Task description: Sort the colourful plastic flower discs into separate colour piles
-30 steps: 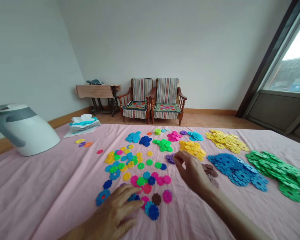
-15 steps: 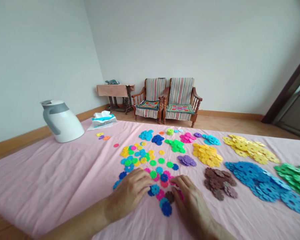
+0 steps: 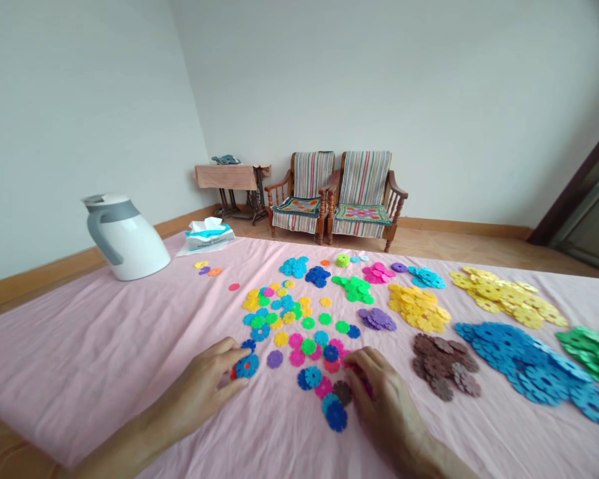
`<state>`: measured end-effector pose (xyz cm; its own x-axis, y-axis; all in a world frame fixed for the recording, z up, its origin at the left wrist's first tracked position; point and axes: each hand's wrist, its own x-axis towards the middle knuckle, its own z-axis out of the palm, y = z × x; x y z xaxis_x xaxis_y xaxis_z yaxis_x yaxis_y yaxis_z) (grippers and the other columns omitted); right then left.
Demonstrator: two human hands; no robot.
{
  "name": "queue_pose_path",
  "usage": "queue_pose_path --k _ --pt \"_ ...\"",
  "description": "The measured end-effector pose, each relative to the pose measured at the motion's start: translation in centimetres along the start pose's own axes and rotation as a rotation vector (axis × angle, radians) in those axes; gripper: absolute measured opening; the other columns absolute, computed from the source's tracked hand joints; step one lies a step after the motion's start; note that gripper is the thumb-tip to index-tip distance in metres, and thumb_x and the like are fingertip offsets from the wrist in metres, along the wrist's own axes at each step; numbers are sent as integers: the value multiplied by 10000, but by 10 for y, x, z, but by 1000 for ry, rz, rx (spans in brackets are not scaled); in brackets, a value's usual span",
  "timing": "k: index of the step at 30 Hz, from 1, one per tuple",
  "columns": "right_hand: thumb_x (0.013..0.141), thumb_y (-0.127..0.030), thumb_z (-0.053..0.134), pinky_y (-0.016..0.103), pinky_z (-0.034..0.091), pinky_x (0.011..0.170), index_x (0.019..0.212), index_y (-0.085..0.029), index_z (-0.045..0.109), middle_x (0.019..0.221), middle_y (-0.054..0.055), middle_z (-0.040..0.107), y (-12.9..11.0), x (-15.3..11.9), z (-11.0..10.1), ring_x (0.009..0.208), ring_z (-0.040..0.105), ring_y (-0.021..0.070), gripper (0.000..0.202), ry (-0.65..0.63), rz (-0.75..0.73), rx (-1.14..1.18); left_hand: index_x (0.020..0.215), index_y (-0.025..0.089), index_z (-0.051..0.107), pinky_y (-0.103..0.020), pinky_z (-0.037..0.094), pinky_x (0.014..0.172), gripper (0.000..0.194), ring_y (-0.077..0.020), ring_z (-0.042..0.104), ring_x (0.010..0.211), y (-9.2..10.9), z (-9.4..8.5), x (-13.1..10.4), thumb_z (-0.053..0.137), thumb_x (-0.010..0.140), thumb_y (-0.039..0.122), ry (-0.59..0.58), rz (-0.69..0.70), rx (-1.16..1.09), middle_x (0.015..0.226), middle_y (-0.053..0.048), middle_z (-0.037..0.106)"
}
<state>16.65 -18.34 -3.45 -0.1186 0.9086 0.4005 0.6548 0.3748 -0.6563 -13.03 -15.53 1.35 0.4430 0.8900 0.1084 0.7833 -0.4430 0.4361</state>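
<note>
Sorting surface with notched discs, seen from the head. The left hand [image 3: 207,378] rested low over the pink cloth [image 3: 170,346], its thumb and index finger parted around a large blue disc [image 3: 248,366]. This disc lay flat in the gap, its left part nearest the palm, and an orange-red disc [image 3: 233,372] showed at its left edge, partly covered by the fingers. Whether the fingers pressed on either disc could not be told. The right hand [image 3: 385,394] lay palm down with curled fingers; a magenta disc [image 3: 368,387] showed partly between thumb and fingers, and whether it was held could not be told. A brown disc [image 3: 343,393] lay just left of the right thumb. Between the hands lay a purple disc [image 3: 275,359], apart from both; a brown pile [image 3: 436,359] stood to the right of the right hand.
</note>
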Motion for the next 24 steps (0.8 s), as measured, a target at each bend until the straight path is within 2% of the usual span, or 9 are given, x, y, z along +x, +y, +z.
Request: queue_pose_path --k 3,6,9,11,13,16,19,24 --pt "884 -168 424 276 427 679 852 -209 584 828 29 586 -2 0 -2 775 557 163 167 1 3 -8 955 241 665 -215 463 657 219 -141 587 722 4 8 11 475 869 308 6 82 1 830 -19 592" --pt "864 -128 445 267 420 689 841 -208 583 825 27 584 -6 0 -4 778 549 159 161 9 19 -42 921 247 675 -213 460 658 250 -147 600 729 0 14 23 437 889 313 31 137 12 812 -22 617" --pt "854 -107 454 263 413 692 848 -207 585 815 27 580 -8 2 -5 785 538 162 165 9 32 -74 865 237 672 -224 463 655 233 -165 606 734 -5 16 37 467 869 346 99 116 -16 800 -23 637" --pt "855 -105 451 262 409 690 852 -205 586 815 28 580 -8 3 -5 786 534 163 168 8 41 -76 775 211 645 -228 462 609 240 -165 596 688 -2 13 48 494 844 386 118 62 -118 737 -18 630" --pt "854 -107 451 261 406 687 836 -202 587 812 30 580 -8 3 -6 780 533 163 167 10 51 -62 632 187 559 -221 428 498 314 -139 542 542 8 10 60 499 825 427 77 -24 -304 575 6 562" --pt "854 -111 448 258 401 683 819 -200 588 811 28 579 -5 3 -5 774 539 158 170 17 64 -11 610 176 506 -209 391 438 307 -101 488 447 28 12 76 552 774 432 -54 -129 -607 505 37 519" --pt "862 -118 429 252 392 669 820 -199 589 802 21 578 -2 3 -5 757 546 149 184 33 81 44 651 159 529 -211 428 473 284 -94 523 457 44 24 89 624 718 419 -130 -184 -813 518 32 562" --pt "842 -148 453 236 367 595 763 -185 588 743 18 585 0 5 -8 673 541 137 161 91 150 75 793 113 593 -249 500 556 330 -128 623 541 61 48 101 653 699 424 -236 -200 -921 623 -38 672"
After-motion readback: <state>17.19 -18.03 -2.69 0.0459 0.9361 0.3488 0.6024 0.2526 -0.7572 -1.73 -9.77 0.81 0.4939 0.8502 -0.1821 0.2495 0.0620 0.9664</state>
